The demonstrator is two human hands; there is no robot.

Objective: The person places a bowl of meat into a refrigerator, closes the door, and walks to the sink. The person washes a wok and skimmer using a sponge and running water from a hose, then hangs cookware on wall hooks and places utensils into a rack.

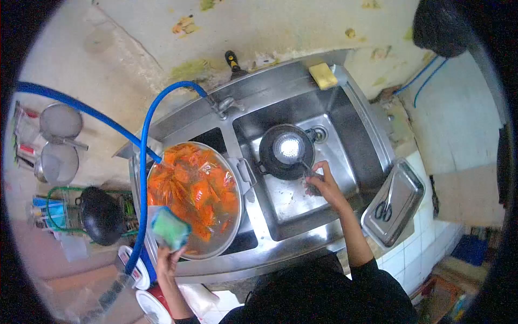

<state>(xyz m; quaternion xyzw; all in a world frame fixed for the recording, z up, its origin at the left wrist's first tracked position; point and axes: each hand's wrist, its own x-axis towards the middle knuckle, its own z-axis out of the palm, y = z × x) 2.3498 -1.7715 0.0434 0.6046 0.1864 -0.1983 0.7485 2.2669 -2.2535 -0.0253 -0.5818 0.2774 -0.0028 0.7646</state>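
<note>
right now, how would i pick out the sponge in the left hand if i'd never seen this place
Find the steel sink, then the big round pan at its left, holding an orange heap. By the pan's lower left edge in view, the left hand grips the green sponge. Its bluish edges set it apart from the plain yellow sponge.

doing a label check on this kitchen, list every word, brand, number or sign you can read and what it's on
Readable text: none.
Black-and-yellow object by the wall: too small to tell if it has print.
White rounded item below the blue hose: dark marks, too blurred to read.
Sponge in the left hand: blurred, no lettering distinguishable.
</note>
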